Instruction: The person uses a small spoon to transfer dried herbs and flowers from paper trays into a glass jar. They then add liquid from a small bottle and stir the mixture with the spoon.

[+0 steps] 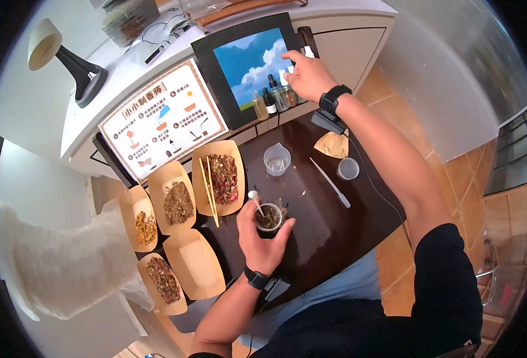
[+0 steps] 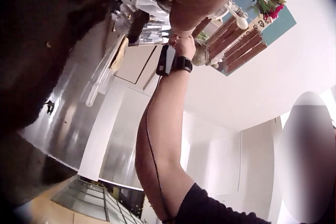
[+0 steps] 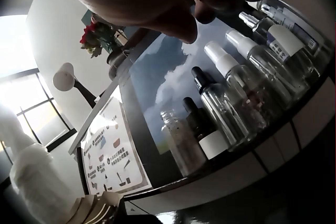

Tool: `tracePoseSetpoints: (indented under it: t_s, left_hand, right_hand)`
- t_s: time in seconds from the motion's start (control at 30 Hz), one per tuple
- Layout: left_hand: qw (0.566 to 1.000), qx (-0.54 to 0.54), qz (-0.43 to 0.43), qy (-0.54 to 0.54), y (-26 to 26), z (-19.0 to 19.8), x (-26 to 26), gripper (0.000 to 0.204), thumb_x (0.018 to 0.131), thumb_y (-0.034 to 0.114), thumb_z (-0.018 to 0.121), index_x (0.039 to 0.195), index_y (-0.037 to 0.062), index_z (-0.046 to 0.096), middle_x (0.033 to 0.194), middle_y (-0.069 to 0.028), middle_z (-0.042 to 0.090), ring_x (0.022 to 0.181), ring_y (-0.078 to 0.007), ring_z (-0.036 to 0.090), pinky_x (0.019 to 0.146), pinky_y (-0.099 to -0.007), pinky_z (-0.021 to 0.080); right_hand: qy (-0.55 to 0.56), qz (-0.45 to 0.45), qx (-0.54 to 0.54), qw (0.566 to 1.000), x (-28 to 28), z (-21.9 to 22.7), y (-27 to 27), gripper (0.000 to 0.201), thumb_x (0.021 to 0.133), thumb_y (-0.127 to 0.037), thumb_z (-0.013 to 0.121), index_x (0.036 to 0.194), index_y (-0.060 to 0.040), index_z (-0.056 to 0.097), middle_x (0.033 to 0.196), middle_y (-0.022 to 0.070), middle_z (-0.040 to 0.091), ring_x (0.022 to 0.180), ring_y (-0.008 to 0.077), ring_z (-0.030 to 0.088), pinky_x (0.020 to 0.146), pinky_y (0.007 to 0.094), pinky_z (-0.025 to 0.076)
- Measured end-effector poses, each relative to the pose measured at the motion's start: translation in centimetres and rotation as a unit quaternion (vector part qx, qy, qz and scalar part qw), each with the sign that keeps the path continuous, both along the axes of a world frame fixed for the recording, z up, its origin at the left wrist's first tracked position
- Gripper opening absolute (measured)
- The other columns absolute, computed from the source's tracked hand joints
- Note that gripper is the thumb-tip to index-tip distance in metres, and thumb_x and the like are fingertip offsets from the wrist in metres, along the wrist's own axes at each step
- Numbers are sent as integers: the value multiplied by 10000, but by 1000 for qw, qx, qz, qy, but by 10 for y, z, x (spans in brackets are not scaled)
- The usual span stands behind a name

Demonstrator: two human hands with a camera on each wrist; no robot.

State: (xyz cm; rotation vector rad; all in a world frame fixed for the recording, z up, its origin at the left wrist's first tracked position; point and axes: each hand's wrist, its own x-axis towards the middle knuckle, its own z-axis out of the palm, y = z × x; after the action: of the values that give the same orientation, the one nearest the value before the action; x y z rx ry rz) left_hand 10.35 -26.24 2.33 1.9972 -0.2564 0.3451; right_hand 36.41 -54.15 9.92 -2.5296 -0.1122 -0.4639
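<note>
My left hand (image 1: 262, 247) holds a small clear cup (image 1: 277, 225) of dark dried herbs on the table, thumb on one side and fingers on the other. A white-ended stick (image 1: 253, 196) leans out of the cup. At the back, my right hand (image 1: 312, 76) hovers over a row of small bottles, its fingers loosely bent. In the right wrist view, the fingers (image 3: 181, 24) are above white-capped spray bottles (image 3: 226, 58), a black-capped dropper bottle (image 3: 210, 98) and an uncapped glass bottle (image 3: 181, 145). Nothing shows in that hand.
Paper trays with dried petals and herbs (image 1: 222, 179) stand at left, chopsticks (image 1: 208, 191) across one; another tray (image 1: 193, 265) is bare. A measuring cup (image 1: 276, 160), pipette (image 1: 332, 184), small round container (image 1: 348, 169) and brown paper piece (image 1: 332, 145) lie rightward. An instruction sheet (image 1: 162, 119) leans behind.
</note>
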Motion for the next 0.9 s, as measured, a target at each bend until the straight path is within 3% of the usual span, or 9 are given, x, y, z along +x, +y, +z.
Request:
tracePoseSetpoints:
  t_s: [0.07,0.13,0.23,0.27,0.33,0.43,0.73,0.8,0.9]
  left_hand:
    - [999,44,-13,20,0,-1,2,789,738,158,1000,1398,9,595,1338,-184,660,1225,-345,664,1066,-432,527]
    - [995,88,-38,5,-1,-4,5,795,733,167,1001,1400,11,598,1329,-191,665,1226,-363,667,1061,-437,530]
    - [998,65,-18,11,-1,-3,3,798,725,162,1001,1397,11,599,1328,-193,664,1218,-381,666,1046,-453,539]
    - [999,44,1,11,-1,-3,3,800,721,164,1004,1394,12,600,1329,-197,664,1214,-390,665,1041,-460,542]
    - [999,38,1,16,0,-4,4,812,712,167,1008,1397,16,598,1331,-201,663,1221,-399,657,1053,-472,536]
    - [993,101,-55,-11,-1,-5,6,826,706,161,1009,1408,27,594,1349,-199,657,1250,-389,644,1088,-469,515]
    - [999,25,-14,37,2,-5,5,816,701,158,1007,1391,22,593,1345,-207,654,1270,-405,631,1090,-466,522]
    - [998,45,-35,41,1,-3,7,805,704,171,1007,1380,23,596,1356,-198,655,1275,-408,629,1119,-480,501]
    - [995,74,-64,-5,1,-5,8,813,690,194,1009,1372,29,599,1364,-183,659,1270,-426,618,1139,-527,461]
  right_hand:
    - [8,-2,-22,1000,1,2,2,460,970,-175,720,1414,-99,629,803,146,718,784,347,712,762,462,563]
    - [70,-16,-19,997,3,5,2,486,974,-195,701,1442,-96,615,1043,255,776,1041,440,740,959,529,578]
    - [67,-21,-42,997,7,3,0,488,974,-197,704,1442,-90,615,1122,261,771,1093,446,729,987,531,572]
    - [68,-21,-43,997,9,0,-1,488,974,-197,704,1442,-90,615,1122,261,771,1093,446,729,987,531,572]
    - [-5,-7,-50,999,14,-6,-2,471,965,-185,724,1413,-74,630,863,205,757,868,402,741,825,495,580]
    - [8,-19,-77,997,16,-10,-4,465,962,-183,728,1406,-75,639,865,216,761,881,407,745,840,501,582]
    - [8,-15,-62,998,20,-3,-1,414,991,-295,739,1340,-79,687,831,174,728,822,372,716,807,474,572]
    - [92,-23,-86,992,18,9,5,411,988,-320,730,1311,-65,715,1182,237,772,1128,429,724,998,519,571]
    - [77,-13,-140,987,23,5,4,382,976,-341,749,1232,-57,760,1197,215,776,1124,410,732,990,510,577]
